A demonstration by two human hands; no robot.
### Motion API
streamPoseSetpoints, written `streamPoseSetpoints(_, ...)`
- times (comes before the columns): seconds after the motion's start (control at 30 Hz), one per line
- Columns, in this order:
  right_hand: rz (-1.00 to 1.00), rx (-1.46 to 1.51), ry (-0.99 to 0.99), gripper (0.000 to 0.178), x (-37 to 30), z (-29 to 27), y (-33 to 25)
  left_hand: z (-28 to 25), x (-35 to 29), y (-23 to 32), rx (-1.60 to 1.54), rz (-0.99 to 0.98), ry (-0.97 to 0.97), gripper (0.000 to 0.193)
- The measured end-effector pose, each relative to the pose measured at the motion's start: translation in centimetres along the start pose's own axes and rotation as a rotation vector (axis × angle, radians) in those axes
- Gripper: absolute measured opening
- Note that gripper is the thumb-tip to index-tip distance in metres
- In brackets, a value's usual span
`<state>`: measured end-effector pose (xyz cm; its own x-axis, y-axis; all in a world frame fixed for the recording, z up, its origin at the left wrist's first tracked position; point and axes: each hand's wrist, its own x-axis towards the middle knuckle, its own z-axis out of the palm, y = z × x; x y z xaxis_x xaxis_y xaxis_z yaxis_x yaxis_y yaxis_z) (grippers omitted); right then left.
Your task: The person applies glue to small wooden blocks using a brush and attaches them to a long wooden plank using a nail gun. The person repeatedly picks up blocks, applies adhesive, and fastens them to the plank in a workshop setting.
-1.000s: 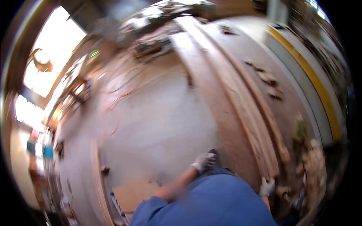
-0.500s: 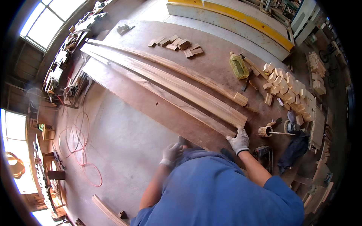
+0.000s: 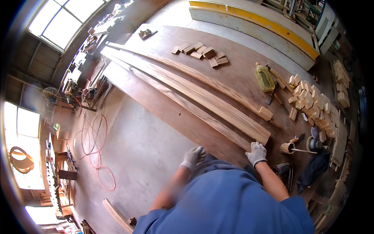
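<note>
My right hand [image 3: 257, 153], in a pale work glove, grips the near end of a narrow wooden board [image 3: 194, 110] lying lengthwise on the brown worktable [image 3: 156, 107]. Just beyond it lies a wider plank [image 3: 218, 104], its near end close to my fingers. Farther back, a third strip [image 3: 187, 74] runs along the table with a short block [image 3: 265, 113] at its near end. My left hand [image 3: 193, 157], also gloved, hovers by the table's near edge, away from the boards. Its fingers are curled; a small dark spot shows at them, and what they hold, if anything, is unclear.
Several small blocks [image 3: 200, 51] and a hand plane [image 3: 146, 34] lie at the far side. Rightward are a yellowish bottle [image 3: 265, 80], a hammer [image 3: 279, 78], a heap of blocks [image 3: 311, 99], and a pot with a brush [image 3: 287, 148]. A red hose [image 3: 99, 167] coils on the floor.
My left hand has risen slightly and moved forward along the table edge. My right hand stays at the board's end. The whole view has shifted, so the scene sits farther right.
</note>
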<state>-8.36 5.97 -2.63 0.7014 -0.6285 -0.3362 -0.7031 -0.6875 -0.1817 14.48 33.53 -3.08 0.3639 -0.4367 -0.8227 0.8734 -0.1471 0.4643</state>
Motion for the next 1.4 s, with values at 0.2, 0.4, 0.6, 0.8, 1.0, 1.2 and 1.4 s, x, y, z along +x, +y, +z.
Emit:
streamPoseSetpoints(0.2,-0.044,0.003,0.108,0.055,-5.3,-0.4,0.2,-3.8,9.0,5.8,-0.072,0.054,-0.010,0.028)
streamPoseSetpoints(0.4,0.089,-0.068,0.088,0.063,-13.7,0.0,6.1,-0.5,9.8,13.1,-0.205,0.128,0.206,0.038)
streamPoseSetpoints(0.6,0.462,-0.075,-0.123,0.056,-20.8,-2.1,9.7,-0.6,12.4,13.8,-0.321,0.105,0.062,0.053)
streamPoseSetpoints(0.8,0.565,-0.101,0.060,0.047,-24.6,2.3,17.6,2.5,9.9,10.1,-0.490,0.005,-0.052,0.057)
streamPoseSetpoints(1.0,0.704,-0.125,-0.071,0.047,-23.7,0.9,20.2,6.8,9.3,8.4,-0.530,-0.050,-0.105,0.056)
streamPoseSetpoints(1.2,0.596,-0.134,-0.129,0.047,-21.5,-0.3,20.2,8.3,7.8,10.3,-0.480,0.006,0.004,0.060)
streamPoseSetpoints(1.4,0.536,-0.140,-0.155,0.047,-20.6,-1.8,18.8,9.0,9.4,11.2,-0.350,-0.004,0.015,0.081)
